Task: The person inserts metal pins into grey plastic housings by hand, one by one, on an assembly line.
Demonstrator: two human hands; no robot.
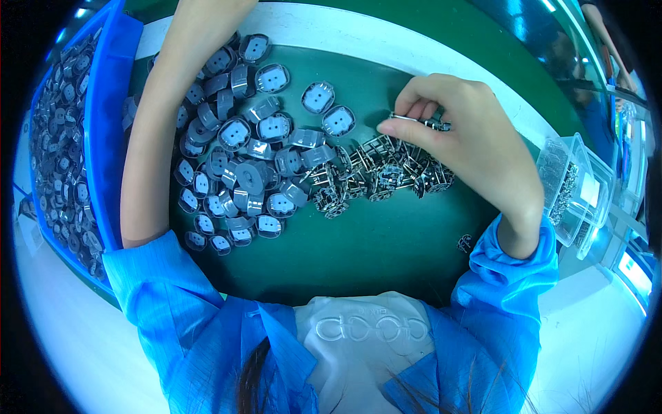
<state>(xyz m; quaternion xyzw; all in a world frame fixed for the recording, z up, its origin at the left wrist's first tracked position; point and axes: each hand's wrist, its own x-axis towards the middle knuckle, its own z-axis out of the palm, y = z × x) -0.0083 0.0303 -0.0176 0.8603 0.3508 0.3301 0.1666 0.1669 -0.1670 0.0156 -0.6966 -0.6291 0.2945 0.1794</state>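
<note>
My left forearm reaches up past the far edge of the table, and the hand itself is cut off by the top of the picture. Over the right end of a heap of small metal frame-like parts (386,176), my right hand (458,114) is closed, pinching a small metal part (441,125) between thumb and fingers. Most of that part is hidden by the fingers. Beside the heap, to the left, lies a loose pile of grey rounded housings with pale blue faces (234,133), several on their sides. Two such housings (318,97) lie apart from the pile.
A blue bin (114,131) full of similar housings stands at the left. Clear plastic boxes (576,186) with tiny parts are at the right. One small metal part (464,243) lies alone on the green table mat (331,255). A white strip (345,27) borders the far side.
</note>
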